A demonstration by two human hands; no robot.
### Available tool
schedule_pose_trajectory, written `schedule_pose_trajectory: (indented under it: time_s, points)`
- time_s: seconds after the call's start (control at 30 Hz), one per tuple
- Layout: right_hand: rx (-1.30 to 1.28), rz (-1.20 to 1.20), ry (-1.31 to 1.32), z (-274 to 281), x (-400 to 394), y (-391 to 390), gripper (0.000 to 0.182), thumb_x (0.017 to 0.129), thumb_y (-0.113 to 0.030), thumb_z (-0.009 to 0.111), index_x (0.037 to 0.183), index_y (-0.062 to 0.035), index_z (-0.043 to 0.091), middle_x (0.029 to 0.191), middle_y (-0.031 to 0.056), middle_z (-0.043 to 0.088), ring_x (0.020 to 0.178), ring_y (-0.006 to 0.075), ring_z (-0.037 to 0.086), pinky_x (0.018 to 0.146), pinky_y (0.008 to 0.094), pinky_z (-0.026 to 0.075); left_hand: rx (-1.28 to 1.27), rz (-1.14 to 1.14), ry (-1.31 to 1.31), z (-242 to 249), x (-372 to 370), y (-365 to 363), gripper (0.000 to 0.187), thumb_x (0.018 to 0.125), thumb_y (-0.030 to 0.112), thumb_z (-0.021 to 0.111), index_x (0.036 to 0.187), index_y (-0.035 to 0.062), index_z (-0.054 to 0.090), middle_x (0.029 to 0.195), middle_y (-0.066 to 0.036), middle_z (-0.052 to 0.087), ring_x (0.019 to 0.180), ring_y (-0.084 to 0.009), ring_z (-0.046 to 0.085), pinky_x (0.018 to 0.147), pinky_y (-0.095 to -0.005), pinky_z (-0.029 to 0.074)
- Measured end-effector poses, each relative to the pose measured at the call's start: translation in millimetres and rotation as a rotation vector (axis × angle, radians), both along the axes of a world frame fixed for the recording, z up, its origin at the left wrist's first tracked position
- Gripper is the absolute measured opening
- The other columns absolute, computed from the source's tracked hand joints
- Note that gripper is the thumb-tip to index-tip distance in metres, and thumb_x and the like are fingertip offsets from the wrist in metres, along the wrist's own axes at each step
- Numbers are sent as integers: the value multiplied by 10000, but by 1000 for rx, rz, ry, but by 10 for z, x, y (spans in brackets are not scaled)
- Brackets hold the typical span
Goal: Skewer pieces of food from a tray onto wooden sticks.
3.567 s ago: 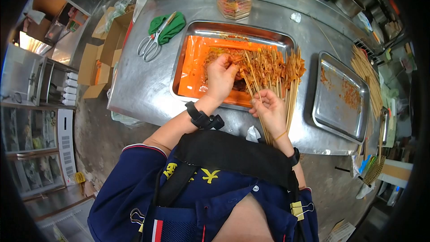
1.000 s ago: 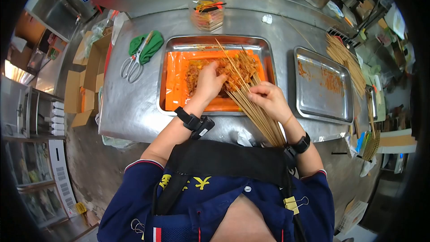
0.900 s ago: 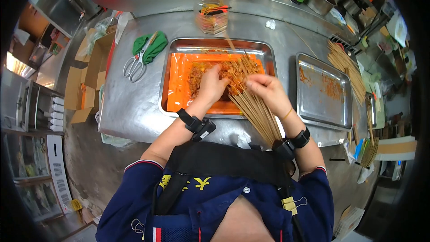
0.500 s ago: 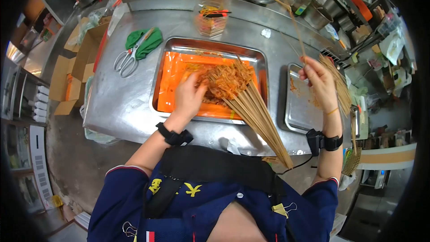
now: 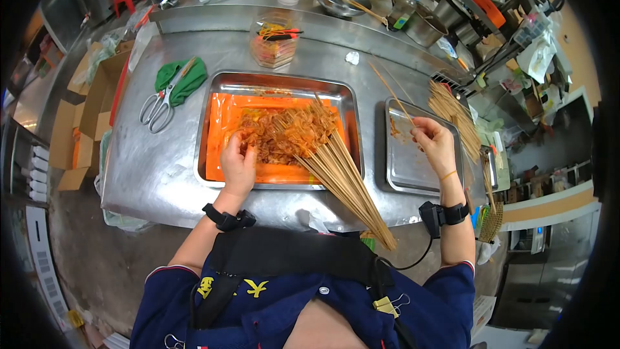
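Pinching a single bamboo skewer [image 5: 390,93] between thumb and fingertips, right hand [image 5: 436,147] above the empty steel tray [image 5: 409,171] at 3 o'clock of the counter; skewer slanting toward 11 o'clock. Left hand [image 5: 238,161] lowered into the orange-lined steel tray [image 5: 213,90] at centre, fingers curled and pressed into the marinated meat [image 5: 268,139]. Finished skewers [image 5: 336,171] fanned from the meat toward 5 o'clock, sticks projecting past the tray rim and the counter edge. Loose bare skewers [image 5: 455,116] heaped at 2 o'clock, just beyond the empty tray. Scissors [image 5: 155,105] on a green cloth [image 5: 184,81] at 10 o'clock. Clear container [image 5: 274,45] at 12 o'clock.
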State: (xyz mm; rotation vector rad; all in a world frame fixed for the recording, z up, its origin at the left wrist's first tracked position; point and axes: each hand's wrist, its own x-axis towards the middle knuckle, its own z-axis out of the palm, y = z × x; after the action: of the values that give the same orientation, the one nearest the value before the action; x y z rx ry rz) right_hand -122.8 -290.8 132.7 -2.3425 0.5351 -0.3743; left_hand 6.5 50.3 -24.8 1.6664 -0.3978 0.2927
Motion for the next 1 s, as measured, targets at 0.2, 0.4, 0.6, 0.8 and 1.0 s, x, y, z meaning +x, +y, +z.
schedule_pose_trajectory:
  time_s: [0.2, 0.4, 0.6, 0.8, 1.0]
  points:
    - [-206, -4, -77, 45, 101, -24, 178, 759, -81, 610, 925, -32, 648, 726, 67, 640, 655, 123, 607, 599, 252, 463, -26, 20, 22, 119, -30, -13, 191, 780, -1, 516, 966, -39, 529, 817, -136, 588, 711, -228, 581, 642, -306, 455]
    - [-665, 141, -63, 96, 421, -68, 153, 763, -80, 570, 888, -81, 659, 793, 102, 622, 720, 275, 601, 636, 352, 466, 3, 17, -8, 97, -68, 13, 186, 778, -7, 514, 961, -39, 528, 801, -129, 580, 691, -215, 572, 623, -300, 452]
    - [-1001, 226, -1, 19, 935, -206, 219, 706, -31, 544, 840, -145, 674, 789, 69, 587, 780, 262, 571, 663, 355, 468, -23, 1, 146, 145, -82, 18, 173, 802, -4, 514, 971, -41, 526, 856, -94, 573, 767, -175, 552, 697, -280, 441]
    - [-1081, 388, 113, -246, 1636, -479, 268, 676, 0, 529, 812, -169, 686, 797, 56, 591, 871, 253, 551, 779, 339, 448, -5, -12, 168, 110, -30, 38, 177, 794, -23, 502, 969, -43, 525, 896, -73, 552, 839, -152, 533, 756, -265, 426]
    - [-1036, 654, 292, -406, 2274, -517, 315, 676, 16, 521, 845, -185, 697, 846, 50, 616, 899, 248, 543, 834, 334, 431, -32, -30, 201, 114, 10, 45, 183, 776, -6, 521, 957, -40, 530, 873, -110, 561, 807, -199, 546, 720, -289, 432]
